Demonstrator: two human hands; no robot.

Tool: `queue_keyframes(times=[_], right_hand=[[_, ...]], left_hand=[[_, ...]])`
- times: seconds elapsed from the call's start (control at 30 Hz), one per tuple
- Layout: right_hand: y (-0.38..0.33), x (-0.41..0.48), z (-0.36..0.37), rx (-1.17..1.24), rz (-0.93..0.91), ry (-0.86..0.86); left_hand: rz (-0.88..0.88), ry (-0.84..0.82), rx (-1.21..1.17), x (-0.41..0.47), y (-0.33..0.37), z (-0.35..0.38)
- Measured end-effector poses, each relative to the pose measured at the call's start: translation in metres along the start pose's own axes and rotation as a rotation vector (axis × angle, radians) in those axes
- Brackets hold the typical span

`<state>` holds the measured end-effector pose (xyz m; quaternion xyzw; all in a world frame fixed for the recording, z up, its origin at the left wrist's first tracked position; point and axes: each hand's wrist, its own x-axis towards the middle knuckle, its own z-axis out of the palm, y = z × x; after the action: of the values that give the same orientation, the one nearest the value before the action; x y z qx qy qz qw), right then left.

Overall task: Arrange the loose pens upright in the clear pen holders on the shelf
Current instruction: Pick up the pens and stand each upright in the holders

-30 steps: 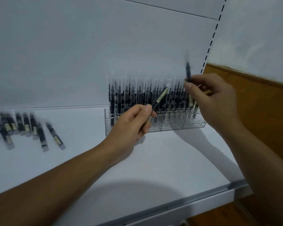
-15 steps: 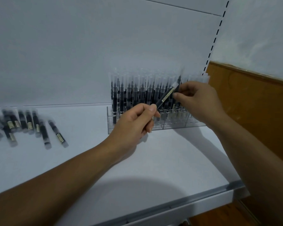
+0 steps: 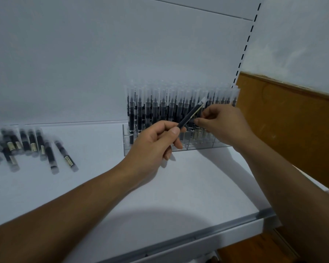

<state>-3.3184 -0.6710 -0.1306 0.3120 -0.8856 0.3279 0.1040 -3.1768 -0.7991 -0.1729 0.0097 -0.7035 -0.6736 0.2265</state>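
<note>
Pens [image 3: 156, 112] blk, caps [image 3: 186, 93] clear; shelf [image 3: 160, 188] white.

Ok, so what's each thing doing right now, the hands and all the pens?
Pen holder, clear, packed with pens.
Standing pens, upright in the pen holder.
Right hand, pinches one of the standing pens.
Left hand, grips the tilted pen.
Tilted pen, clear end up.
Loose pens, lying flat on the shelf, left side.
</note>
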Motion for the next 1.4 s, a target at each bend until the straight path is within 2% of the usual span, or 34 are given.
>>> queue_keyframes(times=[0.07, 0.13, 0.23, 0.33, 0.4, 0.5, 0.57, 0.63, 0.8, 0.9, 1.07, 1.3, 1.4], right_hand=[[0.004, -0.005, -0.005, 0.045, 0.007, 0.014], [0.008, -0.013, -0.01, 0.131, -0.032, 0.139], [0.004, -0.028, -0.012, 0.291, -0.288, 0.359], [0.002, -0.033, -0.007, 0.078, -0.594, 0.303], [0.003, -0.031, -0.002, -0.084, -0.699, 0.229], [0.005, -0.028, 0.001, -0.185, -0.781, 0.281], [0.01, -0.026, -0.003, -0.167, -0.754, 0.341], [0.015, -0.022, -0.01, -0.09, -0.632, 0.39], [0.02, -0.012, -0.024, 0.16, -0.295, 0.38], [0.018, -0.008, -0.025, 0.304, -0.188, 0.322], [0.015, 0.001, -0.02, 0.341, -0.052, 0.197], [0.01, 0.008, -0.014, 0.155, -0.007, 0.135], [0.01, 0.008, -0.011, 0.1, 0.019, 0.047]], left_hand=[[0.009, 0.015, 0.016, 0.0, -0.001, 0.0], [0.014, 0.03, 0.03, 0.001, -0.002, -0.001], [0.015, 0.043, 0.037, 0.002, -0.004, -0.002], [0.018, 0.035, 0.053, 0.001, -0.003, -0.001], [0.035, 0.018, 0.085, -0.001, -0.002, 0.001], [0.077, -0.009, 0.137, -0.003, -0.002, 0.004], [0.129, -0.021, 0.169, -0.004, -0.002, 0.003], [0.203, -0.024, 0.296, -0.005, -0.002, 0.0], [0.336, -0.089, 0.94, -0.004, -0.005, -0.006], [0.354, -0.141, 1.153, -0.004, -0.008, -0.007], [0.375, -0.147, 1.266, -0.004, -0.011, -0.008], [0.355, -0.156, 1.261, -0.003, -0.01, -0.008], [0.354, -0.151, 1.253, -0.003, -0.01, -0.008]])
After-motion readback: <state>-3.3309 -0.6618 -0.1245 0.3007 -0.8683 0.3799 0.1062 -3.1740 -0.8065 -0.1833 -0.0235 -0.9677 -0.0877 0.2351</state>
